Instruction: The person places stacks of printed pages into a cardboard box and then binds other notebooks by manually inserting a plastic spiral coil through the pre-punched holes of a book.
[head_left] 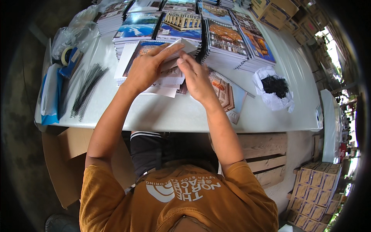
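Observation:
My left hand [148, 67] is closed round a thick sheaf of white pages [188, 45], tilted up off the table, thumb and forefinger along its upper side. My right hand [198, 79] is at the sheaf's right edge, fingers stretched out and slightly bent; whether they grip any page is hard to see. Below my hands lie loose printed sheets and covers [164, 90], partly hidden by the left hand. A spiral-bound notebook [226, 92] with a building on its cover lies flat beside my right wrist.
Stacks of spiral-bound notebooks [224, 38] fill the table's far side. Black plastic binding coils [87, 91] lie left, near a tape roll [66, 56] and clear plastic bags [75, 34]. At right, a crumpled white wrapper [263, 74] holds small black pieces [275, 86]. Cartons [315, 185] stand on the floor.

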Tool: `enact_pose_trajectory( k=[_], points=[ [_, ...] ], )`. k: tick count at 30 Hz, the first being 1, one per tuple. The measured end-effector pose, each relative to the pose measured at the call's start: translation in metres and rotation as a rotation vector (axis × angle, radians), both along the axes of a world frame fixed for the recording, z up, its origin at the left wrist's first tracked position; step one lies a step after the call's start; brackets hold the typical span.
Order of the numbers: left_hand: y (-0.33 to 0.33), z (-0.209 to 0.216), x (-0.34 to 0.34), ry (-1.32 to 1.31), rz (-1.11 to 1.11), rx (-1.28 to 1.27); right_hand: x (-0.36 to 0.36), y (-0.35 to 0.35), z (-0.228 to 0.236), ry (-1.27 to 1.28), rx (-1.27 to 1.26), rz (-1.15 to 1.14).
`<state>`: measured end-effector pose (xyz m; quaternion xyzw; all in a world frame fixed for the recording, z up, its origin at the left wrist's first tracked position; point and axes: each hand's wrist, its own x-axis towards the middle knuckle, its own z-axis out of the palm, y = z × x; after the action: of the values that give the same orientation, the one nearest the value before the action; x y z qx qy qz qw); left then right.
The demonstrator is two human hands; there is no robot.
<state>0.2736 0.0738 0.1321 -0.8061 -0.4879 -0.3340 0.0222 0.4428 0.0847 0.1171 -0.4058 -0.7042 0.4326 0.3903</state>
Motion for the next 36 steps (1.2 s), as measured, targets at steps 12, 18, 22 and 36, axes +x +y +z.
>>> enact_pose_trajectory(
  k=[12,18,22,36],
  points=[
    [0.014,0.001,-0.003,-0.162,0.175,0.061,-0.015,-0.002,-0.037,0.622,-0.211,0.004],
    [-0.017,0.062,0.004,-1.19,0.084,0.359,-0.021,-0.018,-0.038,-0.147,0.516,-0.263],
    [-0.074,0.056,0.022,-1.804,-0.291,0.012,-0.001,-0.042,0.004,1.157,-0.338,0.163],
    [-0.128,-0.086,-0.016,-1.31,0.156,-0.325,0.04,-0.069,-0.094,0.629,-0.167,0.058]
  ],
)
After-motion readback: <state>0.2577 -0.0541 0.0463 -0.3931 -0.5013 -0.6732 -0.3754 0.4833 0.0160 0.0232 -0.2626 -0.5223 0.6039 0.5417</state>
